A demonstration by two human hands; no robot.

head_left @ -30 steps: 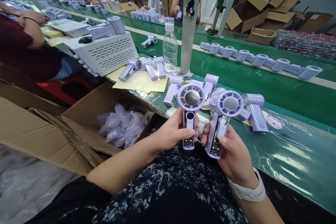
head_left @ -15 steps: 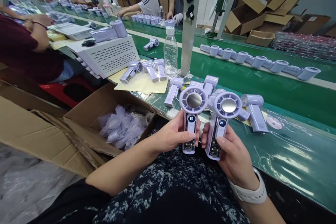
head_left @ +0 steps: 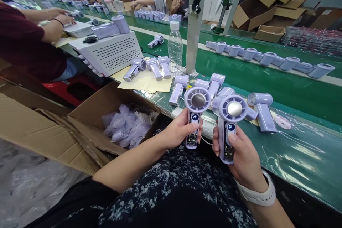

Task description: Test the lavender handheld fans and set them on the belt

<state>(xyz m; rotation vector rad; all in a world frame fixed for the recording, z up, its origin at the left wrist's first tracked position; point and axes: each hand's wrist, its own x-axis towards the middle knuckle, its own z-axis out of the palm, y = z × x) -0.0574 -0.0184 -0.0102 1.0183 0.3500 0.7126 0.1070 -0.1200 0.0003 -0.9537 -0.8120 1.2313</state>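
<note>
My left hand (head_left: 179,130) is wrapped round the handle of a lilac handheld fan (head_left: 197,99), its thumb on the front below a lit display reading 20. My right hand (head_left: 244,153) grips a second lilac fan (head_left: 232,108), thumb just under its lit display. Both fans stand upright with round heads facing me, and circuit boards show in their lower handles. The two fans are apart. Behind them several more lilac fans lie on the green bench, among them one at the right (head_left: 264,114) and one at the left (head_left: 178,91).
An open carton (head_left: 88,105) with bagged items sits left of my lap. Beyond are a water bottle (head_left: 175,48), a metal post (head_left: 193,32), a vented white box (head_left: 112,55) and a row of fans (head_left: 249,54). A person in dark red (head_left: 24,42) works at left.
The two fans have moved further apart, the right one shifting right with my right hand. My left hand has risen slightly. The person at left has reached their hands forward.
</note>
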